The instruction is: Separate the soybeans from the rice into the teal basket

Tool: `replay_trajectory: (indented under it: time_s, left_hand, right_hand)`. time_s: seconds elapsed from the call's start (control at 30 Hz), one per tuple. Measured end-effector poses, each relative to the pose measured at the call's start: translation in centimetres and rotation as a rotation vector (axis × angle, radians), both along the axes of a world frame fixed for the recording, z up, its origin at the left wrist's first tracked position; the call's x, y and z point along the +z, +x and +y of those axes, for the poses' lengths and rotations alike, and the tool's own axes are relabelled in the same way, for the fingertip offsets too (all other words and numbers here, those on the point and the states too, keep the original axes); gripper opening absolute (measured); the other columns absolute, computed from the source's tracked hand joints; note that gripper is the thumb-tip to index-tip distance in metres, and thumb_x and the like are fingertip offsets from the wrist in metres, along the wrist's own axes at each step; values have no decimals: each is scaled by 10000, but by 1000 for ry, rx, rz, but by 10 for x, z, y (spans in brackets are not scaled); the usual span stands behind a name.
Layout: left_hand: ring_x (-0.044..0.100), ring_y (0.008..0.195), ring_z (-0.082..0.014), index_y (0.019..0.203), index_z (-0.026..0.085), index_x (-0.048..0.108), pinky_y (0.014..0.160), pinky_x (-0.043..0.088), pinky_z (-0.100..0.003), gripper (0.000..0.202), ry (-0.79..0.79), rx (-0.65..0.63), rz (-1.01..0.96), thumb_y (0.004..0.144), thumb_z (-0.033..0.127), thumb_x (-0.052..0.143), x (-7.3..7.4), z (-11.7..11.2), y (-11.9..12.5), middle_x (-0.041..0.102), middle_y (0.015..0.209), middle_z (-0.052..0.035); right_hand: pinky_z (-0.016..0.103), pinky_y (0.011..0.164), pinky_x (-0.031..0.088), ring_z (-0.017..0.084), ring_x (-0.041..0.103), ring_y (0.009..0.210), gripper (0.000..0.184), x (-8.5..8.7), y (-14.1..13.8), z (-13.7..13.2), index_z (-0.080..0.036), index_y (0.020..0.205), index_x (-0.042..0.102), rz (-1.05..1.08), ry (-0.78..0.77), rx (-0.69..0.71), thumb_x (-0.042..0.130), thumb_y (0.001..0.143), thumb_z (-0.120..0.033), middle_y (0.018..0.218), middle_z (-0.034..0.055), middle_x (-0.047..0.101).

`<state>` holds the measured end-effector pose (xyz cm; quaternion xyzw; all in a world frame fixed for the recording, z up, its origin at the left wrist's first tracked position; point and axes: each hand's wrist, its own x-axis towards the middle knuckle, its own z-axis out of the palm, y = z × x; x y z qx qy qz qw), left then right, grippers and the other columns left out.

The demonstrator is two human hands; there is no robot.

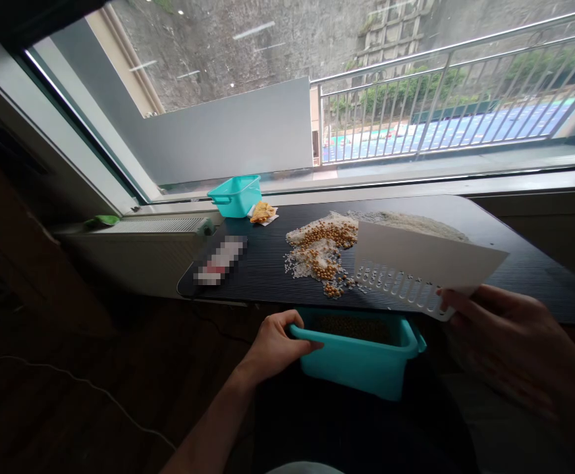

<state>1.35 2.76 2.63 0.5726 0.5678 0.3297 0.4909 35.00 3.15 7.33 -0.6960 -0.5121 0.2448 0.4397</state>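
My left hand (280, 342) grips the left rim of a turquoise plastic bin (356, 359), thumb over the edge. The bin is just below the table's near edge, and small dark grains or beans cover its inside. In my right hand (504, 336) is a white plastic sheet with a slotted edge (425, 257), held by its right corner. Its slots hang over the table top, with small dark bits showing in them. Left of the sheet lies a pile of soybeans (324, 266) mixed with white grains. Behind it spreads a pale heap of grains (415, 224).
A smaller turquoise basket (238, 196) stands at the back left of the dark table (262, 263), beside a crumpled yellow item (263, 212) on white paper. A blurred-out flat object (220, 261) lies at the left. Behind are a radiator (139, 253) and a window.
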Motion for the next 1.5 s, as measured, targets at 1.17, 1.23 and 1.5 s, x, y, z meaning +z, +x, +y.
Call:
replay_trajectory:
  time_s: [1.17,1.23,1.5]
  left_hand:
    - [346,584,-76,639,189,512,539,250,-213,431,-48,-5,-51,570,380,891,2,-3,4,403,569,89]
    - [347,578,-74,644,189,514,537,251,-212,431,-57,-5,-60,571,382,893,2,-4,4,406,567,90]
    - [367,580,-76,627,187,520,528,259,-207,423,-36,13,-30,569,372,895,4,-5,4,408,570,85]
  right_hand:
    - [272,470,425,167,558,555,650,-2,4,6,-187,713,798,163,-76,154,848,505,-801,612,54,691]
    - [279,472,435,172,561,552,661,0,2,7,-190,695,798,152,-70,152,847,479,-813,601,55,687]
    - [266,406,385,181,566,515,607,-4,-6,10,-193,715,793,104,-70,216,814,587,-786,564,60,674]
